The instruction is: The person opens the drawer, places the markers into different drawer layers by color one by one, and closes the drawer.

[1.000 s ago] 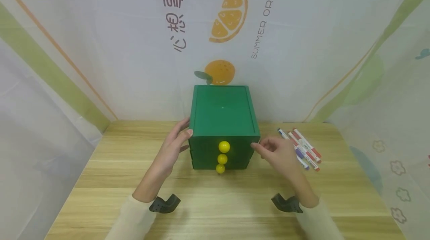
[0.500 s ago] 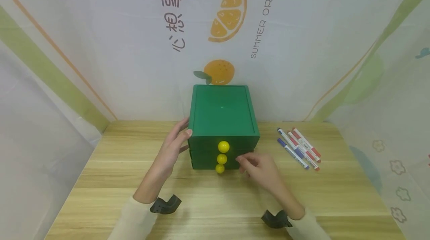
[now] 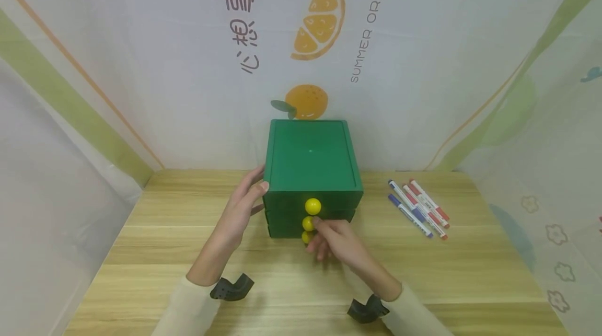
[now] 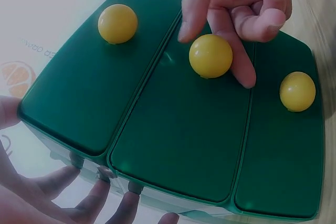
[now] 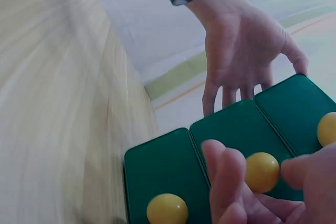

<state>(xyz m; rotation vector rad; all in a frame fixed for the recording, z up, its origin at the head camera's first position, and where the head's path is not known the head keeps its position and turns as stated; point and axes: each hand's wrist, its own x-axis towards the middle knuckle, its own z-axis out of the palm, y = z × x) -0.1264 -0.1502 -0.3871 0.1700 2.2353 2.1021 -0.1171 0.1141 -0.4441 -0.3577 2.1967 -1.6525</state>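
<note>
A green box of three stacked drawers (image 3: 310, 155) stands against the back curtain, its drawers pushed in. Each front bears a round yellow knob. My left hand (image 3: 240, 208) rests along the box's left side, thumb at the front top edge and fingers spread against the side, as the left wrist view also shows. My right hand (image 3: 343, 242) is at the middle knob (image 4: 210, 56), thumb on one side of it and a finger on the other. A small gap shows between thumb and knob in the left wrist view. Above and below sit the top knob (image 4: 117, 23) and bottom knob (image 4: 297, 92).
Several whiteboard markers (image 3: 418, 208) with red and blue caps lie on the wooden table (image 3: 188, 252) right of the box. A printed white curtain (image 3: 188, 64) encloses the back and sides.
My right hand has moved left and slightly down, from the box's right front edge to the middle knob, its fingers spreading around it. The left hand has stayed at the box's side.
</note>
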